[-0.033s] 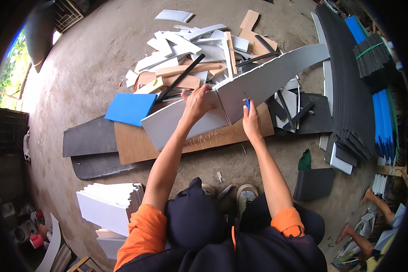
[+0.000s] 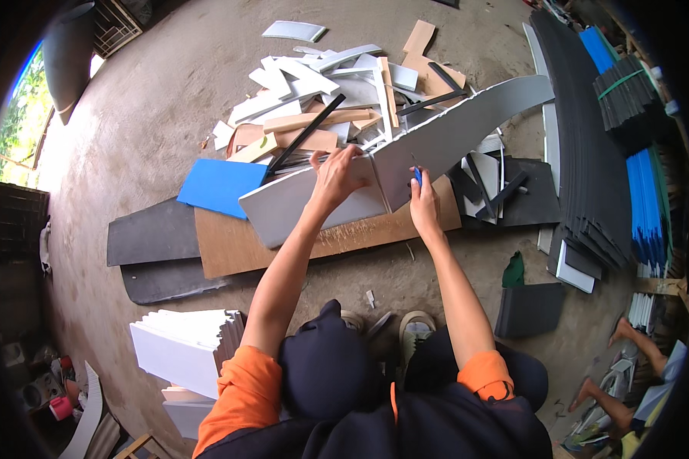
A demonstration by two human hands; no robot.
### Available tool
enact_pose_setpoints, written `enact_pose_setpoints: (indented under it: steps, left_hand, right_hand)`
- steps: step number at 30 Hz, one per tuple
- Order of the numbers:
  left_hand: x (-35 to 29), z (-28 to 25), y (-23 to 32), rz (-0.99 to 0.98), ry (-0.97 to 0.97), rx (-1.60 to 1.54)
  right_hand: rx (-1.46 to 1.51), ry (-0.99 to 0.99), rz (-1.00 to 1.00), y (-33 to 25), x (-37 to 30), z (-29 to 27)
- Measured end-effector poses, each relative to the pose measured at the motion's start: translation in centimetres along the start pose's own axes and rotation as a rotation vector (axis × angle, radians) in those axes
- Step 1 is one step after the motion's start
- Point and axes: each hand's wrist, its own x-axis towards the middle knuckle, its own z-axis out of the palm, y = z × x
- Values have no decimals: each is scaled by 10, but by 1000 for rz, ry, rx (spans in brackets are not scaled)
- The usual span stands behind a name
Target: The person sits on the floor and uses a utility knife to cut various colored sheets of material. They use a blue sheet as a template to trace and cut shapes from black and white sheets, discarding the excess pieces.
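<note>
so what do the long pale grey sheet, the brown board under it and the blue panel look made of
Pale grey sheet: probably foam, matte and smooth, judging by its thick body and ragged whitish upper edge.
Brown board: likely plywood or hardboard, dull, with pale scuffs where the surface is worn.
Blue panel: foam or plastic, evenly coloured; the look leaves it open.

Arms (image 2: pixel 287 271) forward, right fingers (image 2: pixel 416 193) curled
</note>
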Motion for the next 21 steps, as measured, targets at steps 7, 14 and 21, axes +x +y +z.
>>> enact_pose_setpoints:
  steps: [7,14,21]
  left_hand:
    - [-38,-4,40,319,27,211]
    - [-69,12,54,238,102,265]
    - [-112,28,41,361,37,406]
  right_hand:
    - [-61,5,41,-52,-39,-42]
    - [-199,-106,56,-51,-109,-44]
    - [-469,-219,70,-72,-120,-37]
